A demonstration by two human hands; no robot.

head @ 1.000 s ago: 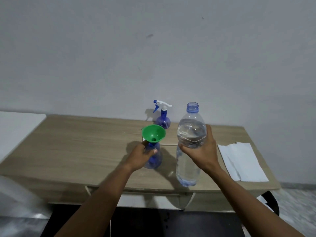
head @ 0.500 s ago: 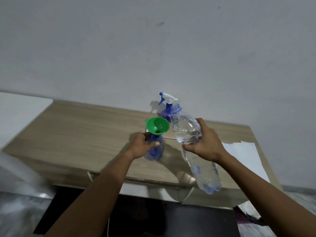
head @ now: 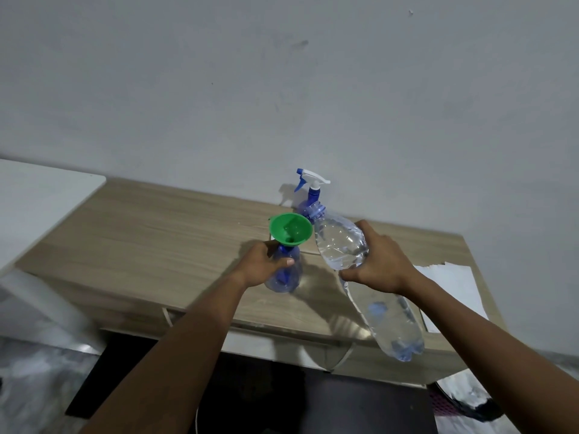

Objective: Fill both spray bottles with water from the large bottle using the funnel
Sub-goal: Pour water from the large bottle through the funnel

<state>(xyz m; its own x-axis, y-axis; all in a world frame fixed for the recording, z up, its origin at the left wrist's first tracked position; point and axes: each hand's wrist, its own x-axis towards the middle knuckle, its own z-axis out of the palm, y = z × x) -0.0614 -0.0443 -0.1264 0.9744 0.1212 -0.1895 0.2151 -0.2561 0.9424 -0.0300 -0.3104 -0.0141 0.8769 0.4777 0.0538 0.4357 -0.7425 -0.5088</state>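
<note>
Two hands are working: the left hand [head: 261,264] is curling its fingers [head: 283,262] round the headless spray bottle [head: 286,278] on the surface [head: 156,239], funnel [head: 290,230] in its neck; the right hand [head: 379,264] is gripping the large bottle [head: 341,242], tilting its long axis leftward, mouth just right of the funnel's rim.

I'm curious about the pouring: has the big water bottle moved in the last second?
Yes. The large bottle was upright; now the right hand holds it off the table, mouth tilted toward the green funnel.
</note>
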